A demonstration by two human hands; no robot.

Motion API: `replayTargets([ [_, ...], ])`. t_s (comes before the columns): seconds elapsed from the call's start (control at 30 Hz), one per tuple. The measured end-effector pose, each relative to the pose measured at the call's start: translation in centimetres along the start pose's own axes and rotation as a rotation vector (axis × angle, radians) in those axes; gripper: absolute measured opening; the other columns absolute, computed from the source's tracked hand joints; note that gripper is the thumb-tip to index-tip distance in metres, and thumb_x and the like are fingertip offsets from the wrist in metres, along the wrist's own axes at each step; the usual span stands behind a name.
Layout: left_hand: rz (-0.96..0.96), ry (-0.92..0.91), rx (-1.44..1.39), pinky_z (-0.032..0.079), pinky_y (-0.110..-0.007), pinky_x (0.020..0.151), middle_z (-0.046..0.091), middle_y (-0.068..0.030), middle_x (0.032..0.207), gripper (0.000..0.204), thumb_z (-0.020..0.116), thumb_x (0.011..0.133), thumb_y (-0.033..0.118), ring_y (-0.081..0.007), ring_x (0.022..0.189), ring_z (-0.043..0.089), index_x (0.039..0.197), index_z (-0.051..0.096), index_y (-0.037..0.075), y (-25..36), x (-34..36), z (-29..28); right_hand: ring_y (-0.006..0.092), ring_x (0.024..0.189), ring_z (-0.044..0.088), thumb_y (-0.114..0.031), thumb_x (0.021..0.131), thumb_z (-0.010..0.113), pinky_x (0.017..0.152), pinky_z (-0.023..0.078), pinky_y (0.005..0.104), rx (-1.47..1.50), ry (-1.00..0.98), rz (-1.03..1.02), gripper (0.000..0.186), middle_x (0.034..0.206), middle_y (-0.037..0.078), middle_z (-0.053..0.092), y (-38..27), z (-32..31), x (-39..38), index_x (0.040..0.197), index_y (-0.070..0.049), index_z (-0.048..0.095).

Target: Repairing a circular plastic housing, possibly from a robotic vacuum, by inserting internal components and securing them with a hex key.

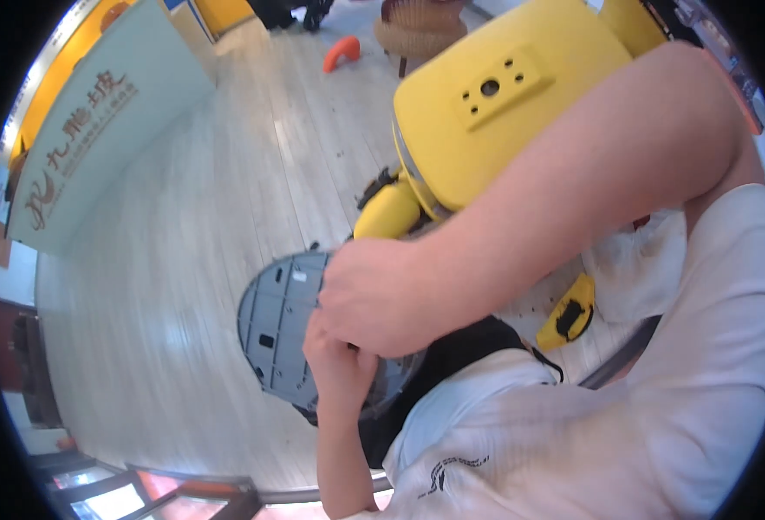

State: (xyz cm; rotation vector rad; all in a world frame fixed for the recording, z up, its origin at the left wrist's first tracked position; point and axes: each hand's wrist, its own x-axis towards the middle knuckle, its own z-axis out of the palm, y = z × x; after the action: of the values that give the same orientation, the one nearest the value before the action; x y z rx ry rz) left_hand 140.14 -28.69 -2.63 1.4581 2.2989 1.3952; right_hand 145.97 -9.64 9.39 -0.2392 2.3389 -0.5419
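A grey plastic panel (283, 295) with a rounded edge, ribs and small slots lies in front of my body. My right hand (382, 295) is closed at its right part, with the back of the hand facing up. Just below, my left hand (341, 360) is curled, its fingers meeting the right hand over the panel. The two hands overlap and hide whatever is between their fingers. A black thing (465, 355) lies along the panel's right side, against my white shirt.
A large yellow shell (512, 95) stands at upper right, with a yellow rounded part (388, 212) beside it. A yellow and black piece (570, 314) lies on the floor near white wrapping (638, 264). Farther off are an orange curved piece (341, 54), a woven seat (421, 35) and a pale green board (113, 121).
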Motion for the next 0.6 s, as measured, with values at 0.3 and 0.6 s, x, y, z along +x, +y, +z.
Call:
replayTargets([
  [0.3, 0.01, -0.034, -0.009, 0.049, -0.041, 0.076, 0.066, -0.009, 0.089, 0.008, 0.073, 0.08, 0.001, -0.0323, 0.084, 0.06, 0.088, 0.072, 0.002, 1.0, 0.3, -0.4, 0.0272, 0.08, 0.071, -0.022, 0.085, 0.072, 0.068, 0.058, 0.0396, 0.164, 0.014, 0.209, 0.022, 0.076, 0.008, 0.068, -2.1, -1.7, 0.6, 0.07, -0.007, 0.075],
  [0.6, -0.009, 0.0, -0.089, 0.051, -0.041, 0.077, 0.066, -0.0103, 0.089, 0.011, 0.074, 0.084, 0.005, -0.0324, 0.086, 0.062, 0.095, 0.077, 0.004, 0.3, 0.4, 0.0, 0.0258, 0.089, 0.067, -0.024, 0.087, 0.068, 0.077, 0.054, 0.0396, -0.902, 0.471, -0.296, 0.019, 0.094, 0.009, 0.066, -0.1, -1.1, -0.3, 0.084, -0.007, 0.075],
])
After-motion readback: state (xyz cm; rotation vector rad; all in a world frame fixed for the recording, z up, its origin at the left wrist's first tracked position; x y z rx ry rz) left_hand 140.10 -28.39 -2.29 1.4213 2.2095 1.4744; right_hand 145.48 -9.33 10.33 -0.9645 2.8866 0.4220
